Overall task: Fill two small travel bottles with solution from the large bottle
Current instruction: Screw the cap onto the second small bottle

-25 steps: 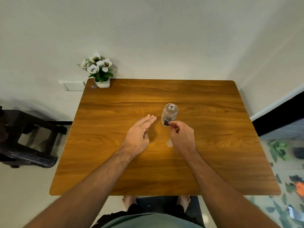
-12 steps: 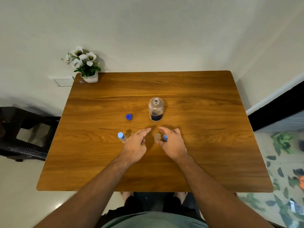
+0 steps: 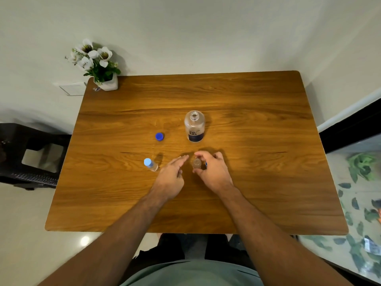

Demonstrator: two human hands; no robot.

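The large clear bottle (image 3: 194,126) with a dark blue label stands uncapped at the middle of the wooden table (image 3: 257,120). Its blue cap (image 3: 159,136) lies to its left. A small travel bottle with a pale blue cap (image 3: 150,164) stands just left of my left hand (image 3: 171,176), whose fingers are straight and hold nothing. A second small bottle (image 3: 196,163) stands open between my hands. My right hand (image 3: 214,172) curls beside it, forefinger and thumb arched around it, and holds a small blue cap (image 3: 206,164) in its fingers.
A white pot of white flowers (image 3: 103,79) sits at the table's far left corner. A dark stool (image 3: 26,157) stands left of the table. The wall runs close behind the far edge.
Both hands have drawn back from the large bottle toward me. The left hand no longer covers the blue cap and the capped small bottle. The open small bottle now shows between the hands.
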